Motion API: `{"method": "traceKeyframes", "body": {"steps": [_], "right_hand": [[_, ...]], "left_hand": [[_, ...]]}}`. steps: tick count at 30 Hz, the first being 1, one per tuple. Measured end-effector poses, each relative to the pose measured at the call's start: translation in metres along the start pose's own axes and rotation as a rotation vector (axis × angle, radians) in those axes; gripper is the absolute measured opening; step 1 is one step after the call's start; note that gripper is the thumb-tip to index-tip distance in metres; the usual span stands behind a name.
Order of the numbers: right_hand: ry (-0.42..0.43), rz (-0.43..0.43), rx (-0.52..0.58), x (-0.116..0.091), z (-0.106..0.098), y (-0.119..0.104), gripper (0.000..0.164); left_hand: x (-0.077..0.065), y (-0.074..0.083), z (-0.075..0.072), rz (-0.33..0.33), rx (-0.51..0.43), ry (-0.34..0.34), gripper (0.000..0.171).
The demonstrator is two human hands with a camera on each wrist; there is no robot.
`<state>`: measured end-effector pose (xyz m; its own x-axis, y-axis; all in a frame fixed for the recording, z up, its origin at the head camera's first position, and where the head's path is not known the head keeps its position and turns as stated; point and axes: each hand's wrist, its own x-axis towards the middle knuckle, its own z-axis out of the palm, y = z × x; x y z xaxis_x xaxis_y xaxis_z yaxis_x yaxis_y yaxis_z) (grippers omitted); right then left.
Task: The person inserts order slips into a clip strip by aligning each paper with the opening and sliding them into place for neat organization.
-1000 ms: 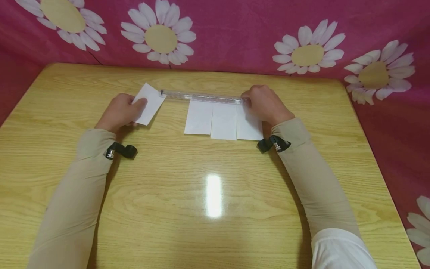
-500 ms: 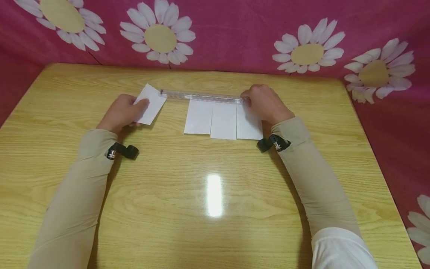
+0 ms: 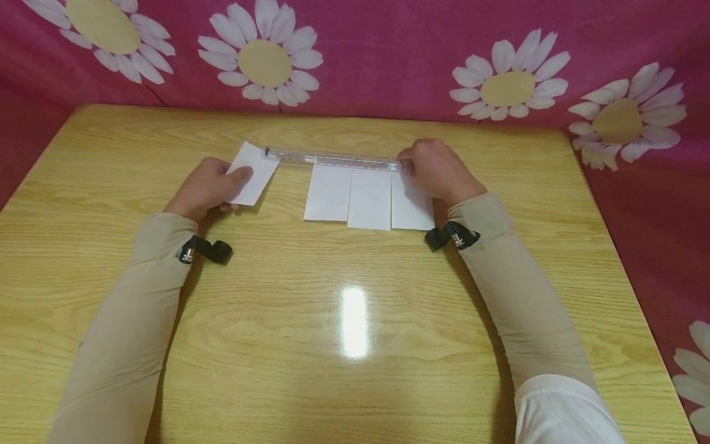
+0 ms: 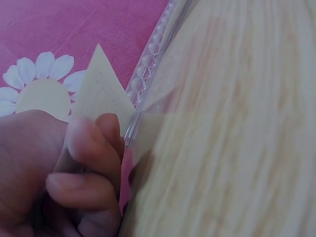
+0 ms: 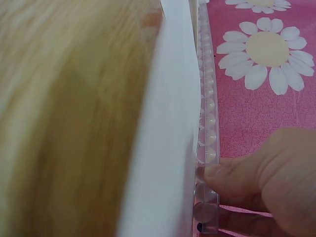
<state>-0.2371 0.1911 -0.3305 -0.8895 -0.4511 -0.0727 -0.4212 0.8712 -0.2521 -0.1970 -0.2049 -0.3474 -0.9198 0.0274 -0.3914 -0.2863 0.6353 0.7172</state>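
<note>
In the head view, my left hand (image 3: 208, 186) pinches a white paper card (image 3: 255, 176) between thumb and fingers, tilted, its upper right corner right at the left end of a clear plastic strip (image 3: 344, 161). Faint dashed lines show on the card (image 4: 98, 86) in the left wrist view. My right hand (image 3: 438, 171) grips the strip's right end, thumb on its side in the right wrist view. Rounded clear beads or bumps (image 5: 210, 106) run along the strip. Three white paper cards (image 3: 368, 200) extend side by side from its near edge; the right hand partly covers the rightmost.
A light wood-grain table (image 3: 288, 296) carries everything, with a glare spot near its middle. Behind its far edge hangs a magenta cloth (image 3: 383, 61) printed with large white daisies. Black camera straps (image 3: 205, 248) sit on both wrists.
My left hand has shifted slightly to the right with its card, which now overlaps the strip's left end more. The right hand, strip and three cards stay nearly still.
</note>
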Motion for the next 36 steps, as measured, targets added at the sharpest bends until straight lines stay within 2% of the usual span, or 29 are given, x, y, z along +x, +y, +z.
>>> {"method": "traceKeyframes", "body": {"steps": [4,15,20,36], "right_hand": [[-0.006,0.002,0.002,0.000,0.000,0.000,0.036],[-0.005,0.010,0.006,0.000,0.001,-0.001,0.036],[-0.005,0.005,0.008,0.000,0.001,-0.001,0.036],[-0.005,0.005,0.010,0.001,0.000,0.001,0.036]], "left_hand": [[-0.001,0.000,0.001,0.009,-0.025,-0.004,0.052],[0.000,0.001,0.006,-0.036,-0.088,-0.053,0.048],[0.001,0.002,0.009,-0.028,-0.116,-0.075,0.047],[-0.002,0.011,0.016,-0.037,-0.095,-0.091,0.045]]}}
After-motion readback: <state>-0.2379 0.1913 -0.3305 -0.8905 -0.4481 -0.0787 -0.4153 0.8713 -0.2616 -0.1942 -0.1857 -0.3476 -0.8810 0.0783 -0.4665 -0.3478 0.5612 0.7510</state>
